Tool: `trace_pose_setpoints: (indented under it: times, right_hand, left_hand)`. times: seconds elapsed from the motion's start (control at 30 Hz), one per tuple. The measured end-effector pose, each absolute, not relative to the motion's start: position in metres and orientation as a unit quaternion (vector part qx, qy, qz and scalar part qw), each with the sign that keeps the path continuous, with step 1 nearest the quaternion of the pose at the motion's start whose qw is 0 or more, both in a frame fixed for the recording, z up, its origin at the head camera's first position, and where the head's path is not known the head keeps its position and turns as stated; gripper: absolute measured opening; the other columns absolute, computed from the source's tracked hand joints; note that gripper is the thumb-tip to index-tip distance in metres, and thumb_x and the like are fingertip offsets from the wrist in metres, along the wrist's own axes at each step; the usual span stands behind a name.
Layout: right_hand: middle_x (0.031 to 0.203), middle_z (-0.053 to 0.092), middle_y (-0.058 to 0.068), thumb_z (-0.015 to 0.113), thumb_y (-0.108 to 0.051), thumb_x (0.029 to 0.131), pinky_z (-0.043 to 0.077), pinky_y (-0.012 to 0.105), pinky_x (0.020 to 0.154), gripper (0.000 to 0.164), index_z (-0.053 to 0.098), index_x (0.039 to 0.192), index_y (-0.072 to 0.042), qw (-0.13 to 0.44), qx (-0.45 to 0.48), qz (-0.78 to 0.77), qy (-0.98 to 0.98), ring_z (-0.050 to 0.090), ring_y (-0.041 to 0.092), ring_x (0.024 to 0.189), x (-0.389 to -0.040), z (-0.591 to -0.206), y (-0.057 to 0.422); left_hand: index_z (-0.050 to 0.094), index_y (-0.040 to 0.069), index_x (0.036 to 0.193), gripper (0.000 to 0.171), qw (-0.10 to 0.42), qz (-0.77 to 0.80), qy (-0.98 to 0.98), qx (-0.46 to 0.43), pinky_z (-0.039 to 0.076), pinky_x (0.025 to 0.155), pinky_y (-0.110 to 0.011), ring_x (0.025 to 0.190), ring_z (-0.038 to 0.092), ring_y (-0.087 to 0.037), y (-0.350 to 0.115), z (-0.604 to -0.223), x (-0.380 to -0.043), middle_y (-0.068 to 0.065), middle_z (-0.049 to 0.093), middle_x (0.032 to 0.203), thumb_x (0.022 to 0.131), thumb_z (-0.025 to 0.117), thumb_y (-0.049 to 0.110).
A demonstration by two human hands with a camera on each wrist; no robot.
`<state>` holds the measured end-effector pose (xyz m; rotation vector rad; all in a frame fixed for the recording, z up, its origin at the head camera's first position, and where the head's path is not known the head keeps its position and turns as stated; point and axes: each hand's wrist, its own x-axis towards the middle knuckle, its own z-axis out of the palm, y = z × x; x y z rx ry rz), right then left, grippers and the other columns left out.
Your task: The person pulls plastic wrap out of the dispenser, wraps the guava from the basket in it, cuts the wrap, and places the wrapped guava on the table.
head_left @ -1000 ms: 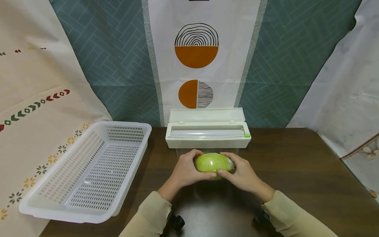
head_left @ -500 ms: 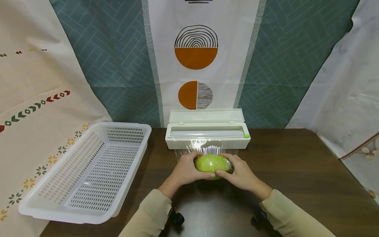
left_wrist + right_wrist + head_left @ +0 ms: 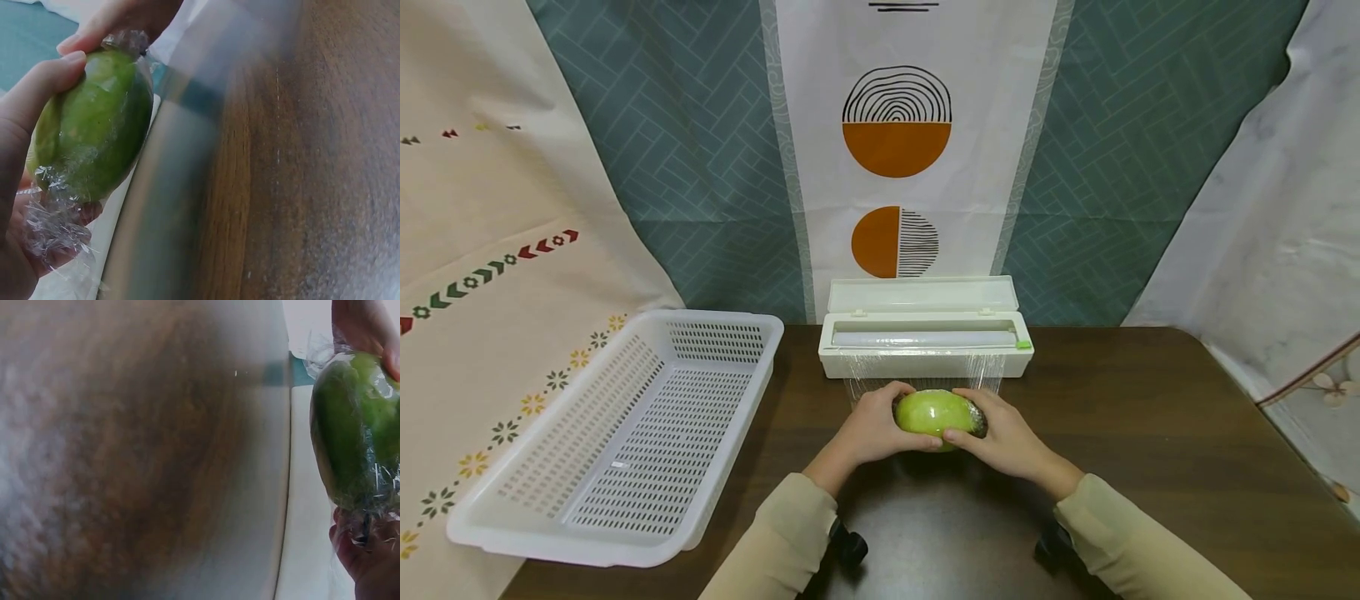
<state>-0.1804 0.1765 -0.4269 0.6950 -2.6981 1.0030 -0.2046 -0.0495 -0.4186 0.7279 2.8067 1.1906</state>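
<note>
A glossy green mango [image 3: 933, 412], wrapped in clear cling film, is held between both hands over the table. My left hand [image 3: 877, 429] grips its left end, thumb along the near side. At the other end, my right hand [image 3: 1009, 437] curls its fingers round the far side and lays its thumb on the front. Crumpled film [image 3: 56, 219] bunches at the ends of the fruit in the left wrist view. Behind the hands, a sheet of cling film [image 3: 987, 369] runs down from the front of a white dispenser box [image 3: 925, 365] whose lid stands raised. Inside lies the film roll [image 3: 925, 339].
A white perforated plastic basket [image 3: 700, 500] stands on the left of the dark wooden table [image 3: 1150, 433]. Patterned cloths [image 3: 715, 167] hang behind and at both sides. A green slider [image 3: 1023, 344] sits at the box's right front edge.
Both hands and the mango have shifted slightly left. Bright streaks flared across the film half a second ago; now fainter streaks show at its two sides. Both grips stay the same.
</note>
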Motion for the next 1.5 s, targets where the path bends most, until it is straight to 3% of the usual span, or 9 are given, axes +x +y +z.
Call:
trace_pose_setpoints:
  times: [0.4, 0.67, 0.9, 1.27, 1.5]
  right_hand:
    - [0.124, 0.058, 0.012, 0.070, -0.048, 0.081, 0.051, 0.041, 0.084, 0.075, 0.047, 0.137, -0.004, 0.062, 0.228, 0.328, -0.915, 0.058, 0.023, 0.106, -0.186, -0.429, 0.177]
    - [0.132, 0.051, 0.018, 0.064, -0.048, 0.085, 0.048, 0.044, 0.091, 0.086, 0.030, 0.145, 0.004, 0.038, 0.240, 0.307, -0.920, 0.053, 0.027, 0.116, -0.188, -0.433, 0.177]
    - [0.141, 0.039, 0.022, 0.059, -0.050, 0.088, 0.040, 0.051, 0.101, 0.091, 0.019, 0.147, 0.006, -0.002, 0.242, 0.309, -0.920, 0.040, 0.035, 0.129, -0.188, -0.433, 0.175]
    - [0.147, 0.035, 0.020, 0.062, -0.051, 0.086, 0.040, 0.052, 0.103, 0.091, 0.022, 0.148, 0.002, -0.008, 0.234, 0.315, -0.920, 0.039, 0.035, 0.133, -0.185, -0.430, 0.180]
    - [0.150, 0.032, 0.021, 0.059, -0.049, 0.089, 0.036, 0.056, 0.104, 0.082, 0.028, 0.147, 0.001, 0.006, 0.240, 0.317, -0.918, 0.034, 0.039, 0.136, -0.181, -0.427, 0.184]
  left_hand:
    - [0.056, 0.011, 0.123, 0.078, 0.008, 0.348, 0.909, 0.230, 0.048, 0.079, -0.034, 0.099, 0.056, -0.017, -0.050, -0.422, -0.206, -0.003, 0.058, 0.117, 0.065, 0.077, 0.059]
    - [0.055, 0.009, 0.127, 0.082, 0.014, 0.326, 0.917, 0.228, 0.049, 0.079, -0.034, 0.102, 0.057, -0.019, -0.048, -0.422, -0.207, -0.006, 0.059, 0.121, 0.067, 0.076, 0.060]
    - [0.058, 0.009, 0.123, 0.078, 0.007, 0.294, 0.928, 0.231, 0.050, 0.076, -0.031, 0.096, 0.059, -0.016, -0.047, -0.421, -0.208, -0.003, 0.062, 0.114, 0.065, 0.077, 0.059]
    - [0.053, 0.008, 0.130, 0.089, -0.011, 0.219, 0.945, 0.244, 0.050, 0.086, -0.041, 0.104, 0.058, -0.022, -0.044, -0.416, -0.209, -0.006, 0.062, 0.117, 0.064, 0.076, 0.063]
    - [0.056, 0.009, 0.129, 0.087, -0.043, 0.176, 0.950, 0.256, 0.051, 0.083, -0.040, 0.105, 0.058, -0.023, -0.042, -0.412, -0.206, -0.007, 0.062, 0.117, 0.068, 0.066, 0.070]
